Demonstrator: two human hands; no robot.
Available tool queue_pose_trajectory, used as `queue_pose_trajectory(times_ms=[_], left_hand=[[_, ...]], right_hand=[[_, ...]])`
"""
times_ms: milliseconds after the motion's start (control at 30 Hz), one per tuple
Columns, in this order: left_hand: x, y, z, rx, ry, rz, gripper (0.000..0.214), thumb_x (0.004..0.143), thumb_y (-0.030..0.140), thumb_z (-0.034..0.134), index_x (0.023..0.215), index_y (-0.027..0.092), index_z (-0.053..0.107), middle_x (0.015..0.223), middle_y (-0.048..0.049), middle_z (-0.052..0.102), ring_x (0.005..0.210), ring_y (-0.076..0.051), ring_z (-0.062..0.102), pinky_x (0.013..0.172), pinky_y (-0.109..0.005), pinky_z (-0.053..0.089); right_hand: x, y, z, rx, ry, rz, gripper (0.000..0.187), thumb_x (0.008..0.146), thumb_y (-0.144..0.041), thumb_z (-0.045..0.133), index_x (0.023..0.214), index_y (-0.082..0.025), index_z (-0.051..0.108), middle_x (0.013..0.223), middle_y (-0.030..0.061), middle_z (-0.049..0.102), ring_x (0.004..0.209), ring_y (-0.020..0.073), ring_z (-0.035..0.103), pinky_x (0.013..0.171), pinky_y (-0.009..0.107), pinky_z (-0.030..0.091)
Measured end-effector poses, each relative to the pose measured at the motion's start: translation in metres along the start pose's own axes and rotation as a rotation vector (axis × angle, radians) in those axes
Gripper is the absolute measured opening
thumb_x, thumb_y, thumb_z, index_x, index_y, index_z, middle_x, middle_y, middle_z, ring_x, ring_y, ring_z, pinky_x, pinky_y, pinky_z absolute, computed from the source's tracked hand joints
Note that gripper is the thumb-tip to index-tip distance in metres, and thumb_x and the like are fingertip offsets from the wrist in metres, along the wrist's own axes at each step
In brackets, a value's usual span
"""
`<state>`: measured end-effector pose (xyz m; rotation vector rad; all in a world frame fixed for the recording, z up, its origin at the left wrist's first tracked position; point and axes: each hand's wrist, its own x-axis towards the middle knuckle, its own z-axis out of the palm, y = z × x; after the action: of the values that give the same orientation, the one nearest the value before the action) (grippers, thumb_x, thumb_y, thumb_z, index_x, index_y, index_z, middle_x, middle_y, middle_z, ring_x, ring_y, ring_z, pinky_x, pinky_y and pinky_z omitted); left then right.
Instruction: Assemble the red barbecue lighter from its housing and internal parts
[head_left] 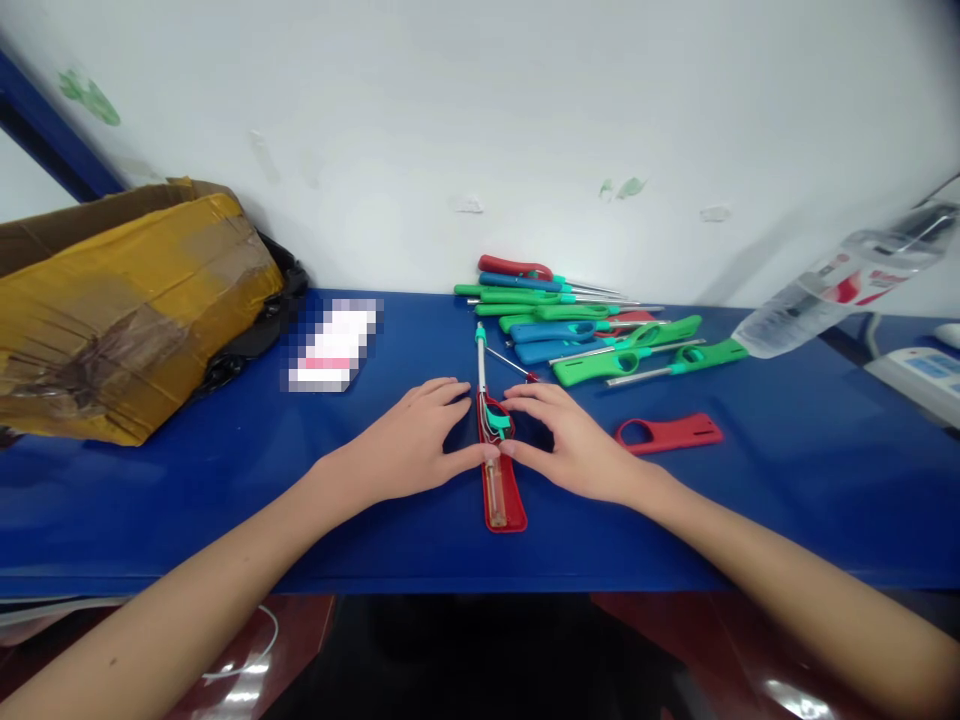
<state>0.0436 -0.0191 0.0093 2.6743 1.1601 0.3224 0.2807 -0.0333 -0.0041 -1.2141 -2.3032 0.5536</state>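
Note:
An opened gas lighter (506,495) lies lengthwise in front of me, its red half-shell facing up. Inside sit a clear fuel tank (496,490), a teal trigger (498,420) and thin wires. A pale metal tube (481,362) with a teal tip runs away from me. My left hand (427,438) curves around the lighter's left side, thumb on the upper end of the tank. From the right, my right hand (574,440) has its thumb beside the trigger and its fingertips at the shell's edge. The matching red cover half (679,431) rests right of my right hand.
Several green, blue and red lighters (555,312) are heaped by the wall. A screwdriver (514,364) with a thin shaft lies near the tube. A taped cardboard box (142,310) and a blurred-out phone (334,345) are left; a water bottle (832,285) and white device (926,375) right.

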Motion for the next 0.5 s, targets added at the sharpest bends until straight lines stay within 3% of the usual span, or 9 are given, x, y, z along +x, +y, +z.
queue_pose_trajectory(times_ms=[200, 333, 400, 500], left_hand=[[0.005, 0.007, 0.007, -0.057, 0.107, -0.068, 0.048, 0.091, 0.056, 0.057, 0.113, 0.015, 0.068, 0.131, -0.0128, 0.062, 0.127, -0.03, 0.052, 0.109, -0.047, 0.044], [0.008, -0.003, 0.007, -0.045, 0.218, -0.199, 0.039, 0.092, 0.049, 0.057, 0.107, 0.014, 0.068, 0.114, -0.011, 0.068, 0.11, -0.028, 0.06, 0.098, -0.047, 0.051], [0.009, -0.012, 0.004, -0.014, 0.274, -0.255, 0.032, 0.094, 0.04, 0.054, 0.11, 0.014, 0.066, 0.11, -0.0105, 0.067, 0.103, -0.027, 0.061, 0.094, -0.047, 0.053], [0.008, -0.026, 0.001, 0.026, 0.292, -0.146, 0.034, 0.096, 0.024, 0.048, 0.126, 0.015, 0.06, 0.122, -0.0128, 0.06, 0.113, -0.027, 0.057, 0.1, -0.047, 0.05]], right_hand=[[0.0, -0.001, 0.003, 0.057, 0.031, -0.008, 0.032, 0.087, -0.034, 0.066, 0.115, -0.02, 0.064, 0.128, 0.0123, 0.062, 0.126, 0.0263, 0.054, 0.109, 0.05, 0.044], [0.0, 0.0, -0.001, 0.05, 0.014, -0.039, 0.031, 0.084, -0.023, 0.063, 0.115, -0.02, 0.064, 0.128, 0.0121, 0.062, 0.125, 0.0261, 0.056, 0.107, 0.049, 0.047], [-0.001, 0.001, -0.007, 0.037, -0.038, -0.064, 0.034, 0.085, -0.02, 0.061, 0.119, -0.02, 0.063, 0.129, 0.0122, 0.062, 0.127, 0.0262, 0.054, 0.108, 0.048, 0.046], [-0.002, 0.005, -0.019, 0.006, -0.151, -0.121, 0.037, 0.09, -0.021, 0.055, 0.126, -0.019, 0.062, 0.133, 0.0133, 0.06, 0.13, 0.0268, 0.052, 0.108, 0.048, 0.046]])
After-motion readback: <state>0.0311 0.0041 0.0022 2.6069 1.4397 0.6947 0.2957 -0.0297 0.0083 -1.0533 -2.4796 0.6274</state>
